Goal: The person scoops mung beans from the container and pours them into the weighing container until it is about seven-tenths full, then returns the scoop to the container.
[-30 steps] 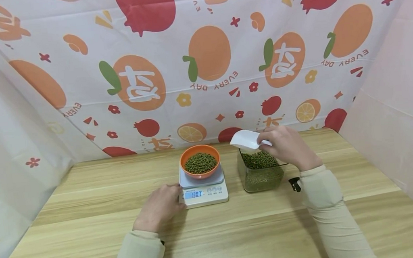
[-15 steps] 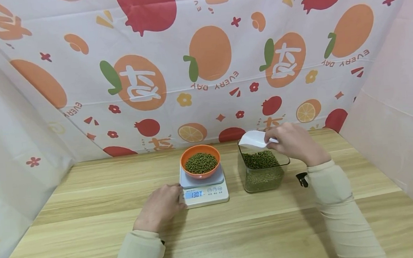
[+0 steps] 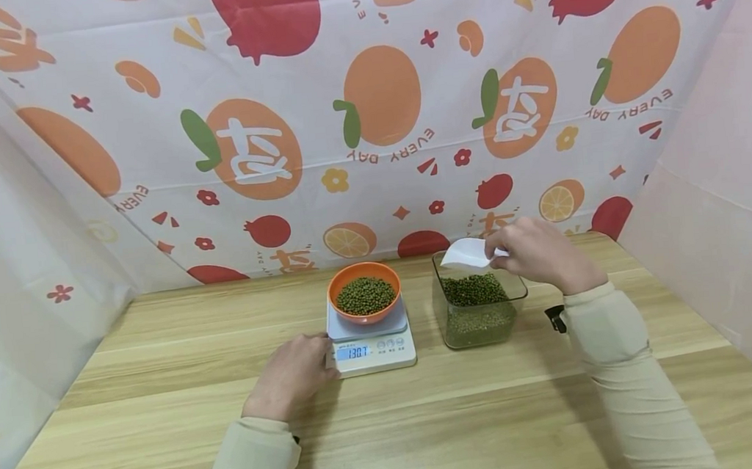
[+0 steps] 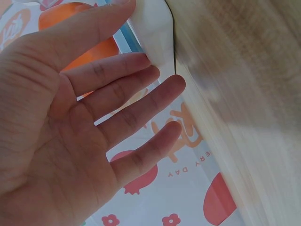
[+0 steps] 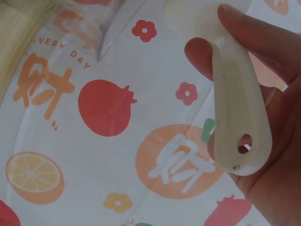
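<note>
My left hand [image 3: 292, 374] rests at the left side of a white kitchen scale [image 3: 394, 359]. In the left wrist view, its fingers [image 4: 127, 115] are nearly straight and spread, touching the scale's edge. On the scale sits an orange bowl [image 3: 366, 319] of green beans [image 3: 365, 296]; the display appears to read 130.7. With my right hand [image 3: 539, 252] I hold a white scoop [image 3: 464, 254] over a clear container [image 3: 481, 329] partly filled with green beans. Thumb and fingers grip the scoop's handle [image 5: 240, 103] in the right wrist view. The scoop's inside is not clearly visible.
A wooden table [image 3: 182, 382] carries the scale and the container, which stand side by side with a small gap. Behind them hangs a fruit-printed cloth [image 3: 321, 217], close to the table's far edge. Pale sheets close off both sides.
My right hand has moved the scoop to the right, from the container's left rim to above its middle. The left hand, the scale and its reading are unchanged.
</note>
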Demonstrator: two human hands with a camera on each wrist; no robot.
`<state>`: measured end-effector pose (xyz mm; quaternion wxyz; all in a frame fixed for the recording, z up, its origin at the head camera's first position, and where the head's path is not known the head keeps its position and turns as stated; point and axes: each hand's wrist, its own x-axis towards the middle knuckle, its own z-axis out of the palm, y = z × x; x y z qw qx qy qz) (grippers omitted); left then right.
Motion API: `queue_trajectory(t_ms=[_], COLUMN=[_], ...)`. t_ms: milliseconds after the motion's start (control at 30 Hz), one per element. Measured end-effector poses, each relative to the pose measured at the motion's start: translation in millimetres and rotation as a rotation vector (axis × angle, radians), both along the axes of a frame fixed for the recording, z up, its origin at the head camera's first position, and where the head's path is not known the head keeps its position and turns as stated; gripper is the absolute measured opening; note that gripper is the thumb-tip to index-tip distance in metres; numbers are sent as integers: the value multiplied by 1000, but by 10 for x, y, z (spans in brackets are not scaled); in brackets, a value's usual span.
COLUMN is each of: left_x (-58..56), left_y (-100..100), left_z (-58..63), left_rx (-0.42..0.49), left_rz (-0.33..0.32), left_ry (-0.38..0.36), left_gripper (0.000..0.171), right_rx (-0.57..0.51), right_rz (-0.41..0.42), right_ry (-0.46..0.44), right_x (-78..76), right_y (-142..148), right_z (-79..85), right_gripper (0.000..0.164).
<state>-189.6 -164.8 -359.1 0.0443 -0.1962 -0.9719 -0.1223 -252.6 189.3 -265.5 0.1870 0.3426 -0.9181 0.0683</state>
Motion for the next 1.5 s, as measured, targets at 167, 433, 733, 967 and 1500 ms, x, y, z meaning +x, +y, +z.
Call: queue_trajectory(t_ms=[167,433,733,967,1500], left_x=[-6,-9,-1,1,1], left_y=[4,-1,5,7,6], left_z=[-3,-1,-1,-1,2], left_rx=[-2,1,10,12,8], left_rz=[1,0,-6,-5,1], left_ry=[0,2,12,11,-4], left_gripper=[18,19,20,19,19], right_rx=[37,97,136,163,258], right_rz=[-12,-18,-27,-22,-45], right_ry=[-31,-81,-136,-164,-271], right_x=[-8,-19,-24,-34,-46], right_y=[-8,-45,-81,-111,-179], right_z=[34,95,150,185,236], right_gripper=[9,10,9,11,13])
